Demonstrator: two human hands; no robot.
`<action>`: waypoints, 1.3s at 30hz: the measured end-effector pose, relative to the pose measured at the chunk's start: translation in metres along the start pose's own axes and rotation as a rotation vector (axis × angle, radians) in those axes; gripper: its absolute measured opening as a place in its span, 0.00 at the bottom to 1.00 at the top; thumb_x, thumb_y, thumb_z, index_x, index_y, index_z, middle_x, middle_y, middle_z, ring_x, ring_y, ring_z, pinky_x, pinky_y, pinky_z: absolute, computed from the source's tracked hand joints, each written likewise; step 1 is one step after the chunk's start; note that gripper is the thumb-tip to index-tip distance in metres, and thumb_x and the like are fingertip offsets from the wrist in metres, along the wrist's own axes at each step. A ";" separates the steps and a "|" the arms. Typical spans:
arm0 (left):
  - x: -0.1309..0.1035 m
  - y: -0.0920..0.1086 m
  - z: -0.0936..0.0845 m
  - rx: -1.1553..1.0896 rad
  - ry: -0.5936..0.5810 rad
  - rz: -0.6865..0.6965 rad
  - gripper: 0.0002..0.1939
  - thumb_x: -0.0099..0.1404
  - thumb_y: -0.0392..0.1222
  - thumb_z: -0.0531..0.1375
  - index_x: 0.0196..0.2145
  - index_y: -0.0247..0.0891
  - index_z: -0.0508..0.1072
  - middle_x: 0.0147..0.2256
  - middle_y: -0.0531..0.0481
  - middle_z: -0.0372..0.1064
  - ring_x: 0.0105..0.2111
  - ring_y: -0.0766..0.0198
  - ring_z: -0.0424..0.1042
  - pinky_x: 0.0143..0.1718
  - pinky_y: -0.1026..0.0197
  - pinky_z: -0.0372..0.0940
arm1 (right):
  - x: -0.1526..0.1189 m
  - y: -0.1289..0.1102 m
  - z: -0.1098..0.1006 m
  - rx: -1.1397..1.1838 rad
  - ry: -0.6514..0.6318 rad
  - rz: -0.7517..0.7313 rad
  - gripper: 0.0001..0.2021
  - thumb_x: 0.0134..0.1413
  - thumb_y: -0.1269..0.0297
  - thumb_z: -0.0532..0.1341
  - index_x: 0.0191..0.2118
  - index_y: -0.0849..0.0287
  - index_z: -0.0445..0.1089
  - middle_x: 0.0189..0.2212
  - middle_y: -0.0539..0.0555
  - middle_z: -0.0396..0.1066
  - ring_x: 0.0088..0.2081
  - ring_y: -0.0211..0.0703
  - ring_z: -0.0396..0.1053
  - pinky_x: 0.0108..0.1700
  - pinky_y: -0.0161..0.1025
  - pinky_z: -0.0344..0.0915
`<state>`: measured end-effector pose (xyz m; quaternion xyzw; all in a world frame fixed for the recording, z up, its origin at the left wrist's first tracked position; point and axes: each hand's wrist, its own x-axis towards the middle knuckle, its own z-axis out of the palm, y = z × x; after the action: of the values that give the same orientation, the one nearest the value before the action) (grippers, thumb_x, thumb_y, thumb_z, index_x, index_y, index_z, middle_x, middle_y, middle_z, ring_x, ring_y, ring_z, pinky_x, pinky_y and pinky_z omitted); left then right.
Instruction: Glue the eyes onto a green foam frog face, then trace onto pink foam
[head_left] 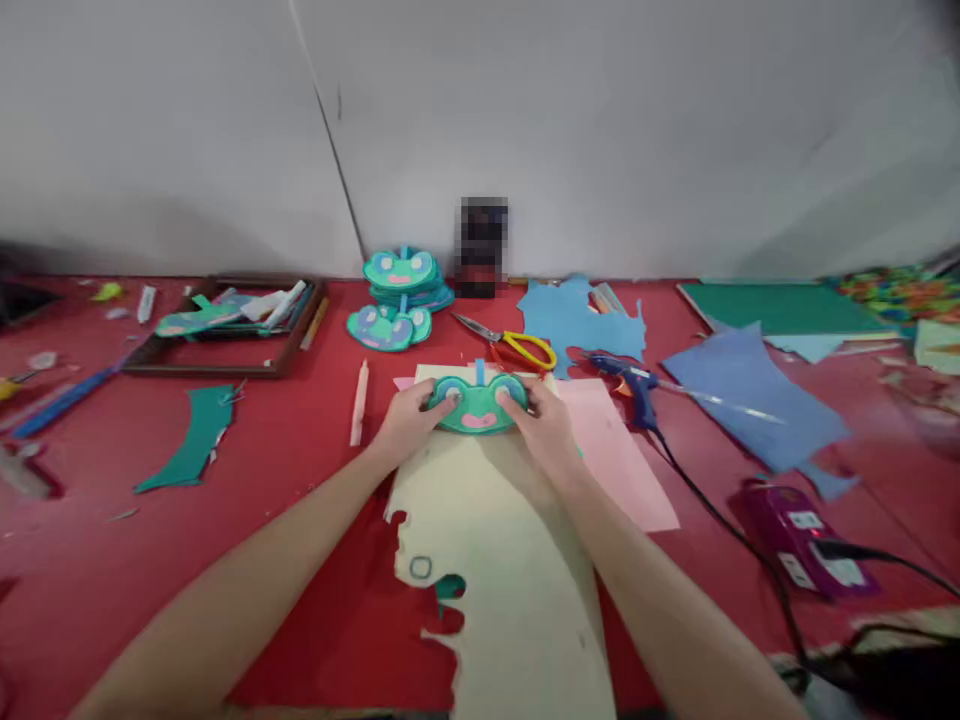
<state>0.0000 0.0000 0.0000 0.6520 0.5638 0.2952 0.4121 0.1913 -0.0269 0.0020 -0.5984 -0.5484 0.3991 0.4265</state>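
Pinching green frog piece (478, 405), hands (409, 420) (546, 425) near yellow-handled scissors (517, 343), apparently glue gun (634, 385).

Head-worn view, facing forward, apparently downward

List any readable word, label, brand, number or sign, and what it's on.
No readable text.
Purple box: white labels, too blurred to read.
Glue gun: pale marking, too small to read.
Cream sheet: drawn ring, can't tell if a character.
Dark upright object: pixelated, nothing legible.
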 end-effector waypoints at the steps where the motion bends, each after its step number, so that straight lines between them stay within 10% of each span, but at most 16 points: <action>1: 0.000 0.001 0.000 0.008 -0.010 0.005 0.20 0.56 0.53 0.55 0.23 0.31 0.60 0.20 0.57 0.52 0.21 0.80 0.50 0.22 0.74 0.44 | 0.000 0.001 0.000 -0.016 -0.005 0.007 0.23 0.44 0.48 0.55 0.42 0.61 0.63 0.33 0.49 0.63 0.31 0.22 0.59 0.32 0.19 0.56; 13: -0.004 0.004 -0.003 0.021 -0.057 0.030 0.19 0.57 0.52 0.55 0.24 0.31 0.60 0.21 0.56 0.51 0.22 0.80 0.49 0.22 0.75 0.45 | -0.001 -0.001 -0.003 0.213 0.179 0.154 0.29 0.51 0.42 0.43 0.41 0.64 0.64 0.35 0.55 0.64 0.31 0.28 0.62 0.32 0.26 0.60; 28: -0.004 0.004 -0.003 -0.012 -0.103 0.047 0.18 0.57 0.51 0.55 0.24 0.31 0.60 0.21 0.56 0.50 0.22 0.80 0.49 0.22 0.75 0.45 | -0.004 -0.006 -0.003 -0.114 0.144 0.079 0.26 0.48 0.44 0.50 0.30 0.67 0.67 0.26 0.53 0.64 0.27 0.25 0.58 0.28 0.22 0.52; 39: -0.002 0.005 -0.004 -0.068 -0.025 -0.006 0.18 0.56 0.52 0.56 0.24 0.31 0.62 0.21 0.56 0.52 0.21 0.80 0.49 0.21 0.75 0.45 | 0.012 0.013 -0.023 -0.059 0.462 -0.114 0.23 0.46 0.55 0.56 0.49 0.55 0.62 0.49 0.51 0.56 0.50 0.29 0.57 0.50 0.27 0.59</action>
<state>-0.0010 -0.0016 0.0063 0.6396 0.5503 0.3047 0.4418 0.2183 -0.0175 -0.0027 -0.6542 -0.4804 0.2107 0.5449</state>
